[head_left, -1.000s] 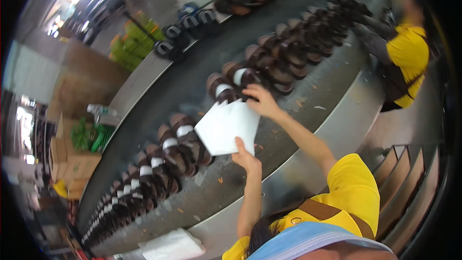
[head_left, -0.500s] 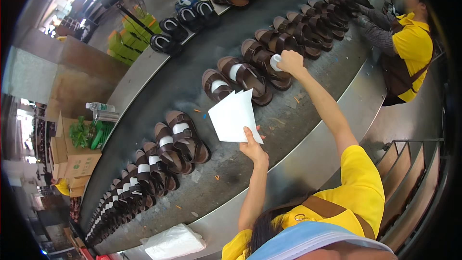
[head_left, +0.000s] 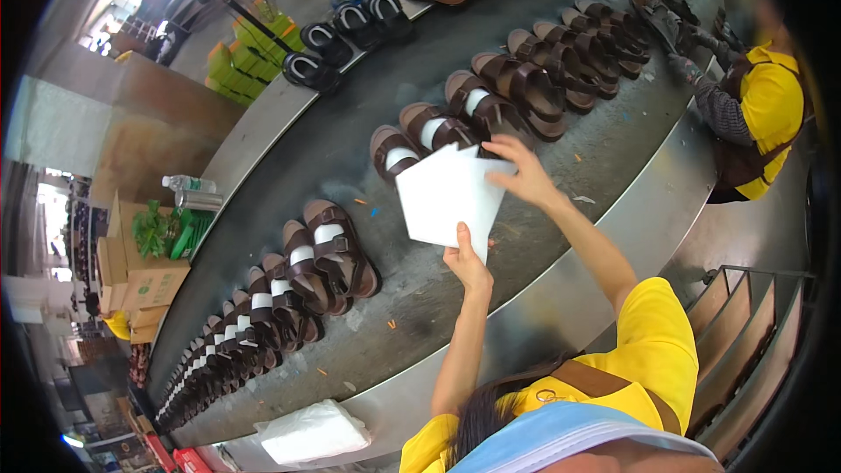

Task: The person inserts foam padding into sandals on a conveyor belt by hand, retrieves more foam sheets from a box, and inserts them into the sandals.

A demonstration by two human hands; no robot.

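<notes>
My left hand (head_left: pixel 469 267) grips a fanned stack of white sheets (head_left: pixel 445 201) by its lower corner, thumb on top, above the bench. Close to the upper right edge of the sheets is my right hand (head_left: pixel 526 177), thumb and fingers apart around that edge; whether it touches the paper I cannot tell. Behind the sheets stand dark brown strap sandals. White paper shows under the straps of the nearest sandal (head_left: pixel 393 147), the middle sandal (head_left: pixel 432 127) and the sandal beside my right hand (head_left: pixel 480 101). Sandals farther right, such as this sandal (head_left: pixel 517 83), show no paper.
A long row of sandals (head_left: pixel 337 250) with white paper runs down the bench to the left. A white plastic-wrapped packet (head_left: pixel 311 432) lies at the bench's near edge. Black footwear (head_left: pixel 311 72) lines the far ledge. At right, a co-worker's gloved hand (head_left: pixel 686 68) is near other sandals.
My right hand has left the sandal, where white paper now sits under the straps, and come back to the stack of sheets. The co-worker's arms have shifted, with a sandal lifted near them.
</notes>
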